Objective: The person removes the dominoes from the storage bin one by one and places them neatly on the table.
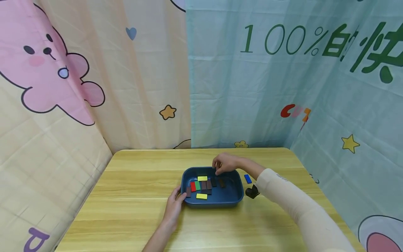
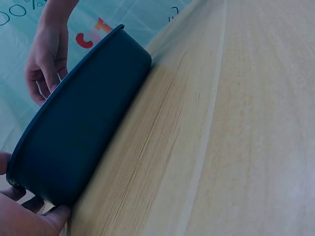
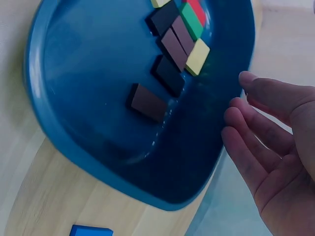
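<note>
A dark blue plastic tub point(image 1: 209, 205) sits on the wooden table, and dominoes-like flat blocks lie loose on its floor. My left hand point(image 1: 174, 206) grips the tub's left end, thumb at the rim and fingers against the outside wall. At the far rim is my right hand point(image 3: 275, 137), its fingers loosely bent and no block visible between them. Nearest to it inside are a brown block point(image 3: 148, 103) and a black block point(image 3: 168, 76). Further left lie a green block point(image 1: 197, 185), a red block point(image 1: 193, 186) and a yellow block point(image 1: 202, 196).
A blue block point(image 1: 247, 179) lies on the table point(image 1: 132, 196) just right of the tub. A small black object point(image 1: 252, 191), its kind unclear, is partly behind the right sleeve point(image 1: 292, 199). Printed curtains point(image 1: 151, 77) hang behind the table and along both sides.
</note>
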